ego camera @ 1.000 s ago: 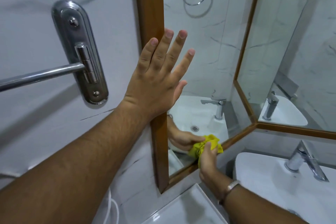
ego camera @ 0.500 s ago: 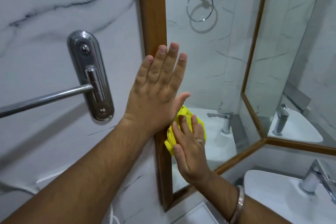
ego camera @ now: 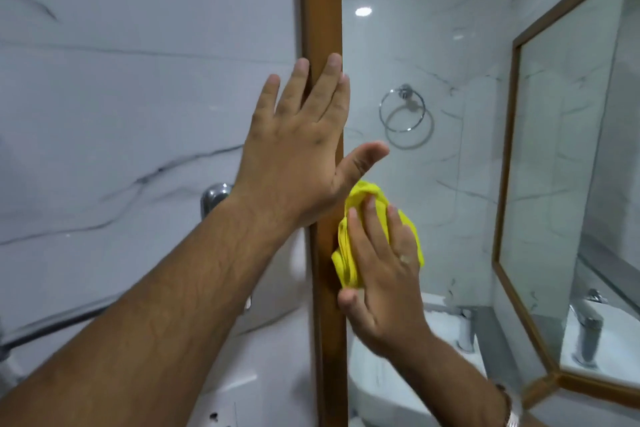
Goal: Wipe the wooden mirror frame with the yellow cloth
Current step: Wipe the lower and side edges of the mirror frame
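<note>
The wooden mirror frame (ego camera: 320, 10) has its left upright running top to bottom through the middle of the view. My left hand (ego camera: 298, 156) lies flat against this upright, fingers spread and pointing up, thumb out over the glass. Just below it, my right hand (ego camera: 384, 274) presses the bunched yellow cloth (ego camera: 362, 194) against the inner edge of the upright and the mirror glass (ego camera: 433, 45). Most of the cloth is hidden under the palm and fingers.
White marble wall tiles sit left of the frame, with a chrome towel-bar mount (ego camera: 214, 196) partly behind my left forearm. The glass reflects a towel ring (ego camera: 403, 111). An angled second mirror panel (ego camera: 509, 149) stands at right, reflecting a faucet (ego camera: 588, 322).
My right hand has carried the cloth from the bottom rail up along the left upright. The view has tilted upward, and my left hand stays flat on the upright.
</note>
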`<state>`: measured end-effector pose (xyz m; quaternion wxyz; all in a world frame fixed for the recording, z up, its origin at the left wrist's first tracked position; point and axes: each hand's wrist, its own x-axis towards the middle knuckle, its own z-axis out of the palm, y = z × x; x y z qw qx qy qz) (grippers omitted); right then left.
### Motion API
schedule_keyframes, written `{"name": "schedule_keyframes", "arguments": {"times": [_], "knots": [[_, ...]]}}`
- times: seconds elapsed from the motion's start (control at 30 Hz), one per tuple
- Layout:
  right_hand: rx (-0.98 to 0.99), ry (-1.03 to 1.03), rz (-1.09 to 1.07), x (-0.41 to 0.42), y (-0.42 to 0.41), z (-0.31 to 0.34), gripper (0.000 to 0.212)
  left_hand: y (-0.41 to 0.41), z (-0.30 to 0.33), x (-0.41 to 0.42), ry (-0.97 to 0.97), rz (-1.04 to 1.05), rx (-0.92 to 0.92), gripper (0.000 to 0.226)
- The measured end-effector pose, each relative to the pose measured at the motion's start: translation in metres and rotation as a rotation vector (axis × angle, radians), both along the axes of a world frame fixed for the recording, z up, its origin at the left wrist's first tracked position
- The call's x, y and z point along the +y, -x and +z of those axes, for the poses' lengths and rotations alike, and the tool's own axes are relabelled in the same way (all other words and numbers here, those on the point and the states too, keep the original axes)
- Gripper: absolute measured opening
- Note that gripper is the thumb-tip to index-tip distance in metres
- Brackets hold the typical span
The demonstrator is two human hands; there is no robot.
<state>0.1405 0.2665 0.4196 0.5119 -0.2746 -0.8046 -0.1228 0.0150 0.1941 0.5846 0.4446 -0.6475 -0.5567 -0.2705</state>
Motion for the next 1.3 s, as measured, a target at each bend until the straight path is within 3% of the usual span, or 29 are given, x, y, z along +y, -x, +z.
{"name": "schedule_keyframes", "arguments": {"times": [0.07, 0.13, 0.23, 0.37, 0.6, 0.7, 0.77, 0.87, 0.97, 1.07, 1.17, 1.3], "knots": [[-0.043, 0.044, -0.024, -0.006, 0.001, -0.044, 0.085, -0.001, 0.001, -0.003, 0.041, 0.009, 0.004, 0.095], [-0.159, 0.051, -0.142, -0.011, 0.003, -0.094, 0.072, 0.002, -0.001, -0.003, 0.066, 0.033, 0.025, 0.094], [-0.207, 0.082, -0.182, -0.004, -0.002, -0.091, 0.064, 0.009, -0.002, -0.003, 0.070, 0.041, 0.063, 0.094], [-0.117, -0.114, 0.038, 0.016, -0.015, 0.031, 0.068, 0.014, 0.002, -0.001, 0.060, -0.035, 0.071, 0.101], [0.173, -0.249, 0.101, 0.025, -0.007, 0.295, 0.058, 0.010, -0.001, 0.009, 0.076, -0.033, 0.068, 0.115], [0.169, -0.271, 0.114, 0.024, -0.002, 0.355, 0.059, 0.008, -0.002, 0.012, 0.085, -0.026, 0.042, 0.114], [0.139, -0.328, 0.102, 0.024, -0.002, 0.361, 0.057, 0.008, -0.002, 0.012, 0.093, -0.023, 0.031, 0.112], [0.141, -0.386, 0.067, 0.029, -0.003, 0.334, 0.058, 0.010, -0.001, 0.007, 0.086, -0.036, -0.005, 0.110], [0.125, -0.324, 0.074, 0.030, -0.004, 0.263, 0.063, 0.013, -0.006, -0.006, 0.096, -0.115, -0.092, 0.110], [-0.007, -0.273, 0.057, 0.026, -0.008, 0.149, 0.063, 0.019, -0.024, -0.024, 0.151, -0.137, -0.151, 0.111], [-0.111, -0.131, 0.052, 0.013, -0.014, 0.022, 0.065, 0.019, -0.051, -0.041, 0.226, -0.078, -0.094, 0.107], [-0.341, -0.062, -0.078, -0.001, -0.024, -0.113, 0.084, 0.008, -0.089, -0.052, 0.273, 0.043, -0.065, 0.084]]}}
